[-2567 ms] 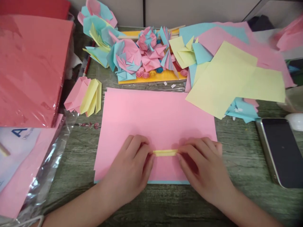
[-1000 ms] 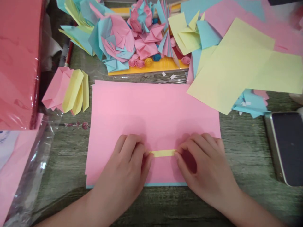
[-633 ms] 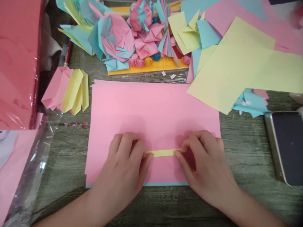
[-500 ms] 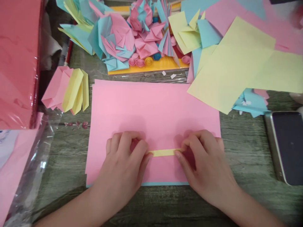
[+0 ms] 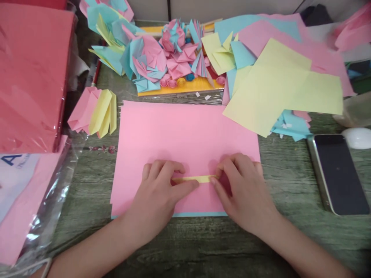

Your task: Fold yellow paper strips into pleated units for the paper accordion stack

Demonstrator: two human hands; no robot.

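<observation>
A narrow yellow paper strip (image 5: 204, 179) lies level above a stack of pink paper (image 5: 185, 135), between my hands. My left hand (image 5: 162, 189) is at the strip's left part, its thumb laid along the lower edge and its index finger curled a little apart above. My right hand (image 5: 243, 185) pinches the strip's right end between thumb and index finger. A thin blue edge shows under the pink stack at the front.
Folded pink and yellow paper (image 5: 100, 112) sits left of the stack. Behind are paper flowers (image 5: 174, 58) and loose yellow sheets (image 5: 269, 88). A phone (image 5: 337, 173) lies at the right, a wrapped red pack (image 5: 31, 77) at the left.
The view has shifted, showing more of the back and right side. My left thumb has slid right along the strip, and its index finger has lifted away from the thumb. My right hand keeps its pinch.
</observation>
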